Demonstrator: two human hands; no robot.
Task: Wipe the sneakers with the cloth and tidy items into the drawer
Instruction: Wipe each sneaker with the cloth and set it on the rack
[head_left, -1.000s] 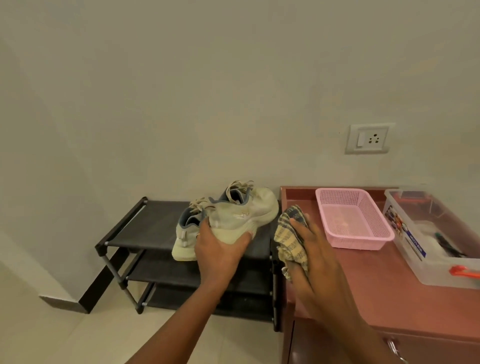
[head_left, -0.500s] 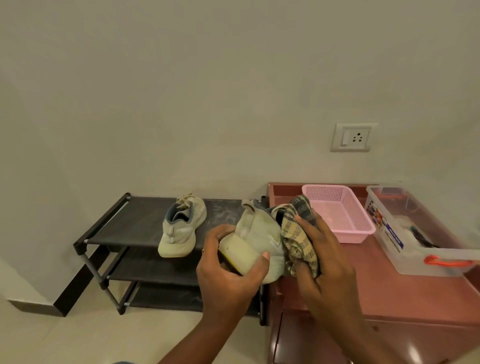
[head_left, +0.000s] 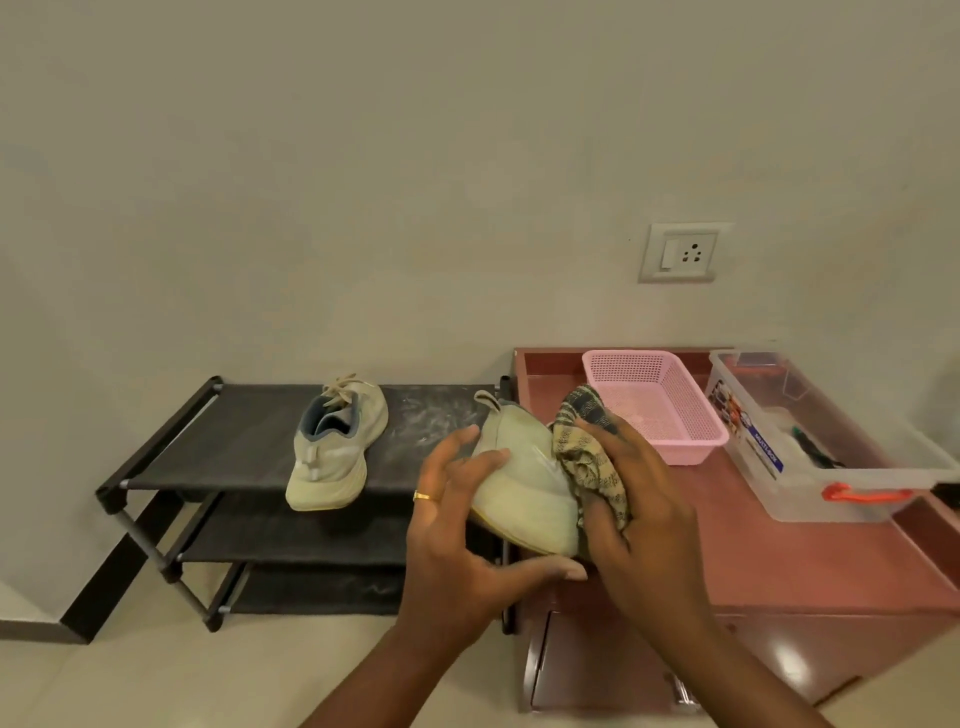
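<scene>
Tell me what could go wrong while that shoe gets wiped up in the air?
1. The left hand holds the held sneaker in the air with just fingers and thumb. If the right hand pushes the cloth hard against it, the sneaker might slip out and drop.
2. The shoe rack has pale dusty smears on its top shelf, so a wiped sneaker set down there may pick up dust.

Home entryway; black shoe rack (head_left: 249, 441) beside red-brown cabinet (head_left: 779, 561); tiled floor (head_left: 156, 675); wall socket (head_left: 680, 253).
</scene>
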